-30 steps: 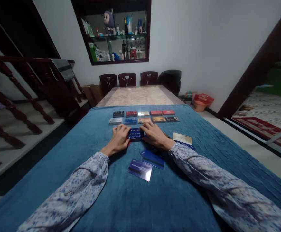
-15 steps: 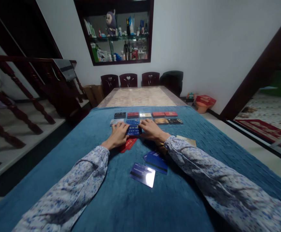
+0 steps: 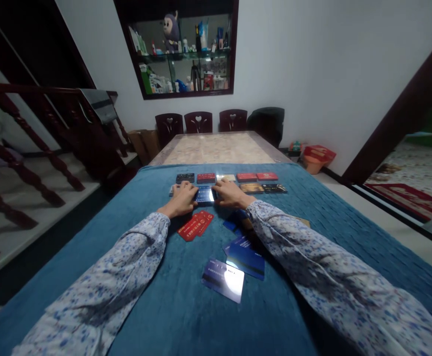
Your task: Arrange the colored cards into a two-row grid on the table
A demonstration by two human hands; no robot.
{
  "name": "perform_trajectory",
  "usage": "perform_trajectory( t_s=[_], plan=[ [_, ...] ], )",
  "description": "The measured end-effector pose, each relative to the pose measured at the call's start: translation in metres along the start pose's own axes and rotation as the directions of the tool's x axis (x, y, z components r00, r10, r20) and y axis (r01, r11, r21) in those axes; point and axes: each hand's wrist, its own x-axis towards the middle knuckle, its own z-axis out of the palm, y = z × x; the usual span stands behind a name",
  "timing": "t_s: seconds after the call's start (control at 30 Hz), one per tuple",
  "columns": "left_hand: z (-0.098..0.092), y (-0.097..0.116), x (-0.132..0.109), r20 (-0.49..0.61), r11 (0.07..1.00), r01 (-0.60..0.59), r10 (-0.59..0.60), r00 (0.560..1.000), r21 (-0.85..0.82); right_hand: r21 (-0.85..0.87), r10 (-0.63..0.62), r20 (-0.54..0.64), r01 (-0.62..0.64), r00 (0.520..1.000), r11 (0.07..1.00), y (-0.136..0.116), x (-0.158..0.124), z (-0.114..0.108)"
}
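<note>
**Hands on a blue card at the card rows**

Cards lie in two rows near the far edge of the blue cloth (image 3: 89, 247), just above the middle of the frame. Wide bare cloth stays free at the left and right sides and in the lower part of the frame. The left hand (image 3: 183, 198) and the right hand (image 3: 231, 194) hold a blue card (image 3: 205, 195) between them in the nearer row; the fingers pinch its short edges from both sides. Compared with half a second ago, the hands and the card are further up, now inside the row, and the red cards (image 3: 196, 225) lie fully uncovered below the left wrist. The cloth looks soft and ribbed; the cards are flat, glossy rectangles, and the purple card (image 3: 223, 279) in the lower middle reflects light.
</note>
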Motion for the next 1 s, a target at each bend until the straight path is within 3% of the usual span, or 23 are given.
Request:
perform_trajectory(
  t_s=[0.47, 0.7, 1.0],
  plan=[
    [-0.006, -0.011, 0.044, 0.144, 1.000, 0.010, -0.011, 0.989, 0.009, -0.011, 0.056, 0.116, -0.055, 0.992, 0.998, 0.015, 0.030, -0.008],
    [-0.003, -0.014, 0.055, 0.209, 0.999, 0.021, -0.028, 0.977, 0.033, -0.037, 0.072, 0.142, -0.067, 0.987, 0.997, 0.020, 0.038, -0.005],
    [0.002, -0.020, 0.064, 0.216, 1.000, 0.011, -0.016, 0.976, 0.021, -0.028, 0.087, 0.148, -0.083, 0.985, 0.996, 0.023, 0.044, 0.000]
  ],
)
